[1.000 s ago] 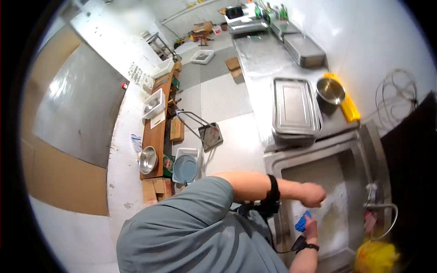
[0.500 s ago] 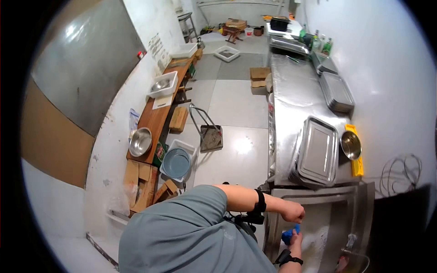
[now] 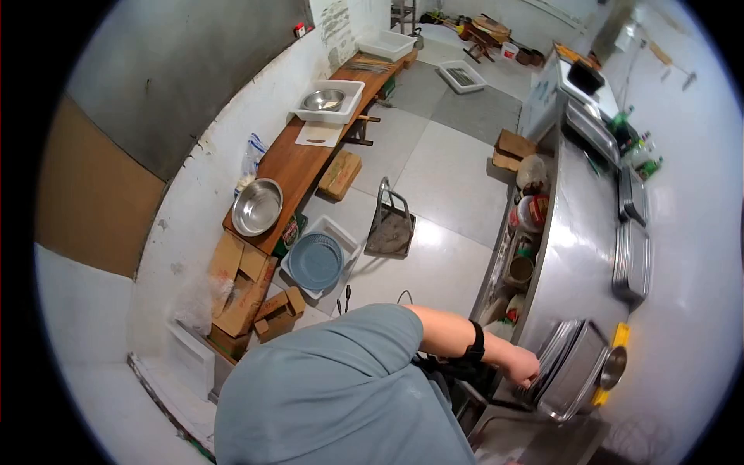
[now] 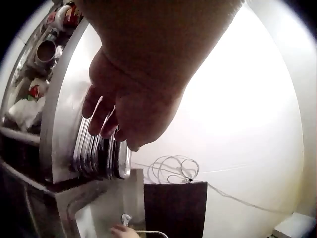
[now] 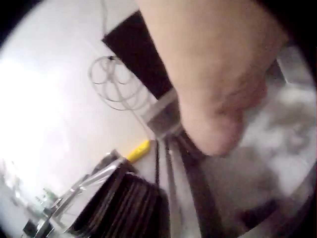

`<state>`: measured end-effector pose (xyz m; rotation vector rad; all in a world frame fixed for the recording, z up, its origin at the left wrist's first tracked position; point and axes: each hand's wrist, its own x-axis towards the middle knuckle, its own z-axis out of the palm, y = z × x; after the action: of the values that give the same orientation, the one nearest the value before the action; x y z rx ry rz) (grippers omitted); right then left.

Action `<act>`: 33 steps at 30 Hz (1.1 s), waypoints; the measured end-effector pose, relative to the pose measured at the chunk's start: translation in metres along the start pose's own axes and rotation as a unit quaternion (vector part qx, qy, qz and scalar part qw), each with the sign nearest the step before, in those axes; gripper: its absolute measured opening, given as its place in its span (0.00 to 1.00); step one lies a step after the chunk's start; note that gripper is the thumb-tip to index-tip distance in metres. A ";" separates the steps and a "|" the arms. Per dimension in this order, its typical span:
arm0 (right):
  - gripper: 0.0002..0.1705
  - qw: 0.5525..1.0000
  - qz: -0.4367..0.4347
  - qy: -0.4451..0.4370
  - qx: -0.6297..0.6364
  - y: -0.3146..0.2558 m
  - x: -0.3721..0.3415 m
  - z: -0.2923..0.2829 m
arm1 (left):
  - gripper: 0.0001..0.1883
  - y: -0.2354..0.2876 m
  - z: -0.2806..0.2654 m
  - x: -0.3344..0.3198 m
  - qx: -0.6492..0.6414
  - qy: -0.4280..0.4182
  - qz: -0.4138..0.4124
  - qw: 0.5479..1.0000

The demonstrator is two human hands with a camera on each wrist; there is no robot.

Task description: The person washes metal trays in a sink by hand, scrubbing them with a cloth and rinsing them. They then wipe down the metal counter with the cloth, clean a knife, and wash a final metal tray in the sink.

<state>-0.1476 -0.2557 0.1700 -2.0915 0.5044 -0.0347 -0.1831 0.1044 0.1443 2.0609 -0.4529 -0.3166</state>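
Observation:
My left hand (image 3: 521,366) reaches over the near end of a stack of stainless steel trays (image 3: 577,380) on the metal counter. In the left wrist view the left hand (image 4: 133,109) has its fingers hanging slightly apart, right at the rims of the stacked trays (image 4: 99,153). My right hand (image 5: 218,124) is over the sink (image 5: 277,173), whose basin holds whitish foam; its fingers are bent and blurred, and I cannot tell what they hold. The head view does not include this hand.
A steel bowl (image 3: 614,367) and a yellow strip (image 3: 622,335) lie beside the trays, by the wall. More trays (image 3: 632,260) stand farther along the counter (image 3: 577,209). Behind are a metal-framed stool (image 3: 390,232), a blue-grey basket (image 3: 316,261) and a wooden bench (image 3: 291,174).
My left hand has moved from above the sink to the tray stack. The head view has swung toward the room, so the right hand and the blue cloth it held have left that view.

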 end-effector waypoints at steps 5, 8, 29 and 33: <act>0.20 0.993 -0.097 0.060 0.012 -0.093 -0.016 0.034 | 0.16 -0.061 -0.073 0.000 0.011 0.027 -0.042 0.999; 0.22 0.991 -0.125 0.043 0.021 -0.125 -0.004 0.073 | 0.16 -0.085 -0.124 0.013 0.050 0.038 -0.032 0.998; 0.23 0.973 -0.191 -0.124 0.034 -0.446 0.154 0.602 | 0.15 -0.356 -0.567 -0.024 -0.023 0.275 -0.208 0.938; 0.20 0.978 -0.164 -0.123 0.037 -0.454 0.197 0.683 | 0.15 -0.408 -0.637 -0.029 -0.043 0.289 -0.209 0.933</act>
<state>0.3367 0.4331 0.1332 -2.0495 0.0076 0.0135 0.1226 0.7962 0.1111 2.0313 0.3560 0.0337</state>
